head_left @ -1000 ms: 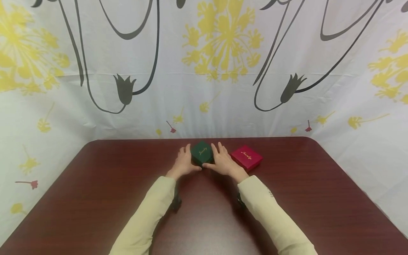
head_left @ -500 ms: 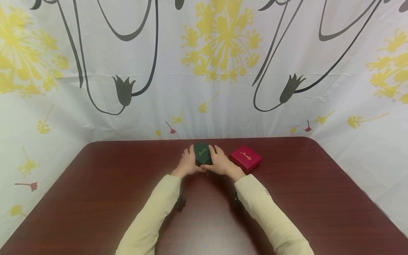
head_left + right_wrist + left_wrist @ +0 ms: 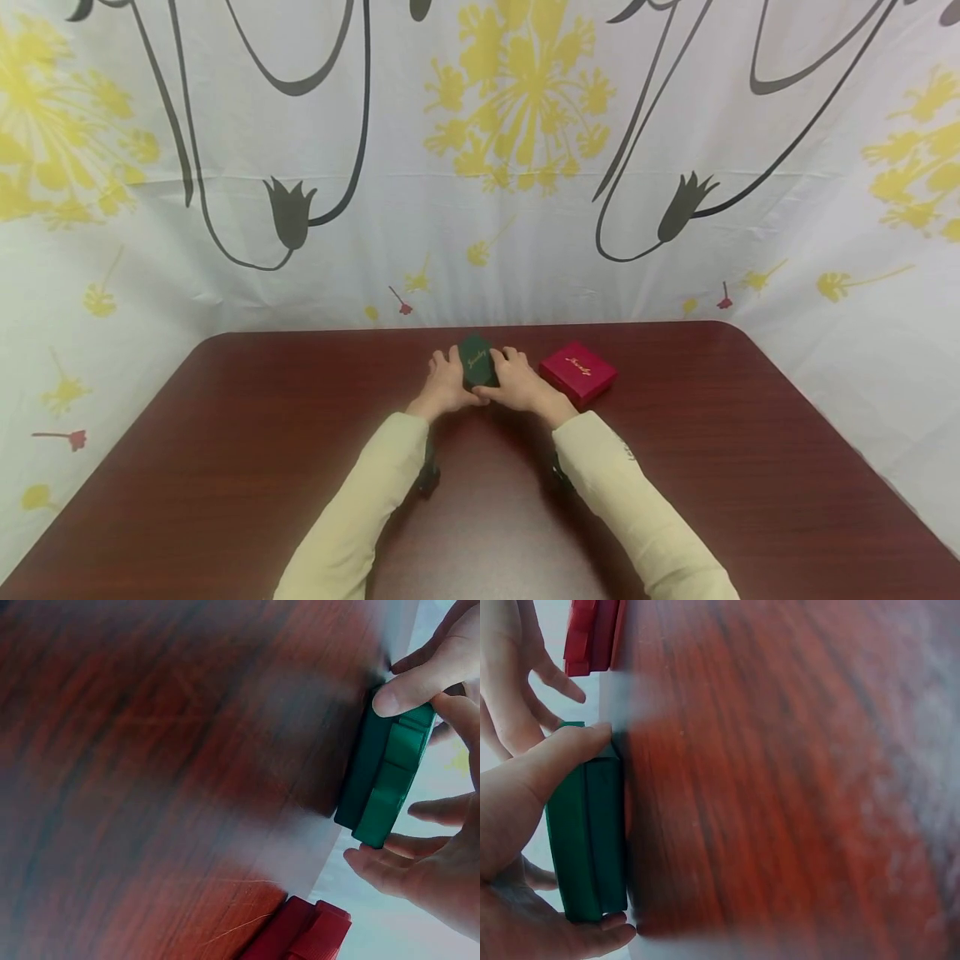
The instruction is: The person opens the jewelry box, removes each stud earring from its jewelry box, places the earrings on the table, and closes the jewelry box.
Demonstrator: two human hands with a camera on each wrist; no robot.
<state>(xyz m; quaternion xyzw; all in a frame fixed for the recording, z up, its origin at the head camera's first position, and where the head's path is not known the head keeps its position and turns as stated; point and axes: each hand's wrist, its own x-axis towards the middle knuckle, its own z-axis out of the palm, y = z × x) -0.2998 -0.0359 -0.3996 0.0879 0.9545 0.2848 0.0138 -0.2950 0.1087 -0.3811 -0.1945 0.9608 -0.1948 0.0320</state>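
A dark green jewelry box (image 3: 477,360) with gold lettering sits near the table's far edge, between both hands. My left hand (image 3: 444,382) grips its left side; in the left wrist view the thumb (image 3: 577,744) lies over one corner and fingertips (image 3: 611,937) reach the opposite end. From the other side my right hand (image 3: 519,380) holds it, fingers bent at its side (image 3: 375,866). Both thumbs meet at the near corner. The green lid (image 3: 397,776) shows as a brighter layer along the darker base (image 3: 363,769).
A red jewelry box (image 3: 578,372) with gold lettering stands just right of the right hand. Beneath lies a dark reddish-brown wooden table (image 3: 225,467). Behind its far edge hangs a white curtain (image 3: 480,292) with yellow and grey flower prints.
Both hands have closed in on the green box from either side, the left one moving right. The green box has turned slightly between them. The red box stays put.
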